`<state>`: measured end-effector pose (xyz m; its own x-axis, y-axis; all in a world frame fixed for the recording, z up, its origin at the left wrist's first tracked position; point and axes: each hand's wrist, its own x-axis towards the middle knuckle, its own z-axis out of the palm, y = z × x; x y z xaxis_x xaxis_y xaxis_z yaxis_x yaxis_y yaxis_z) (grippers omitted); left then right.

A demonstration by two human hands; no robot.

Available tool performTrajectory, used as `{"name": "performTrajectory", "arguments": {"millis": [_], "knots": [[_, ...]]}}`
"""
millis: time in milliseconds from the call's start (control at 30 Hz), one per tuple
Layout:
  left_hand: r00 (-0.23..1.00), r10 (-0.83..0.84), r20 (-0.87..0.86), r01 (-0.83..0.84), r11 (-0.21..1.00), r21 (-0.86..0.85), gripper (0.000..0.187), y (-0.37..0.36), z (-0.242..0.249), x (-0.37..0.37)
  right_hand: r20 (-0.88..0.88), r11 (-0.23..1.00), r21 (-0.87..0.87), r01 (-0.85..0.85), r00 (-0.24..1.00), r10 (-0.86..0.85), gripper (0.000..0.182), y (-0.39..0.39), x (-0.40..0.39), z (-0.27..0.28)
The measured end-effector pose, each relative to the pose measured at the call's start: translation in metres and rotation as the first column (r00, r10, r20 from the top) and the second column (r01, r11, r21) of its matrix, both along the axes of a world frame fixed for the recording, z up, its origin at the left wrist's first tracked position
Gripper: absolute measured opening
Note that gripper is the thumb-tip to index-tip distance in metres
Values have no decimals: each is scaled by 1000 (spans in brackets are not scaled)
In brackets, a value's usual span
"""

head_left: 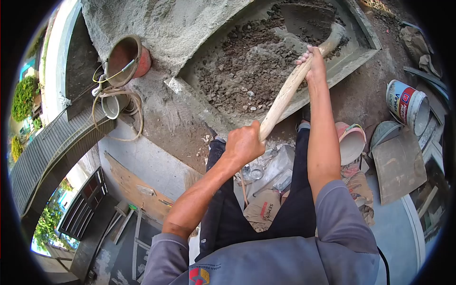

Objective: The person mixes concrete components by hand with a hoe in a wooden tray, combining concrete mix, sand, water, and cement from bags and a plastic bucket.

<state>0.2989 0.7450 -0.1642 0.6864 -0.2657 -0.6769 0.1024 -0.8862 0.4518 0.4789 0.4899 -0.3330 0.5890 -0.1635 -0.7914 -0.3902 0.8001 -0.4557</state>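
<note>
A long wooden handle (287, 97) runs up and to the right to a wide metal blade (308, 21), which rests in gravel and grey mix (242, 71) inside a shallow mixing trough (209, 107). Low on the handle, near its end, my left hand (244, 144) is wrapped round the wood. Farther up, closer to the blade, my right hand (313, 64) grips the same handle. The blade lies partly in the mix at the trough's far right part.
A red bucket (142, 61) sits on the left beside a pile of grey sand (156, 23). A hose (138, 114) curls below it. On the right are a paint bucket (409, 102), a pink bucket (352, 145) and a flat board (399, 166). A cement bag (264, 209) lies between the legs.
</note>
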Motion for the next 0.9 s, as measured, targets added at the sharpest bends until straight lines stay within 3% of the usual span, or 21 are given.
{"name": "performTrajectory", "arguments": {"millis": [133,233,367,500,633,667,767,833,900], "knots": [[990,120,-71,-105,976,189,32,47,-8,-35,-137,973,159,-169,972,191,17,118,-44,-86],[979,182,-96,-153,956,252,30,41,17,-78,-218,936,289,-202,938,270,21,153,-90,-85],[962,230,-145,-193,953,233,32,26,46,-117,-266,945,203,-255,915,304,20,138,-118,-26],[978,186,-95,-185,982,26,37,6,45,-157,-230,978,45,-202,951,207,17,71,-116,63],[998,63,-7,-63,993,-103,36,-34,5,-78,-33,989,-142,-44,999,39,20,-17,-50,99],[999,33,36,-29,993,-112,36,-43,-7,-46,52,991,-130,10,999,-4,19,-38,-28,86],[989,-43,143,51,997,-58,34,-52,-40,40,90,990,-111,85,993,-75,24,-65,43,36],[993,-47,104,46,999,8,31,-36,-50,72,49,996,-65,61,997,-58,22,-39,62,-23],[999,13,45,-17,996,93,30,-9,-59,49,-23,998,61,-14,1000,15,18,14,46,-80]]}}
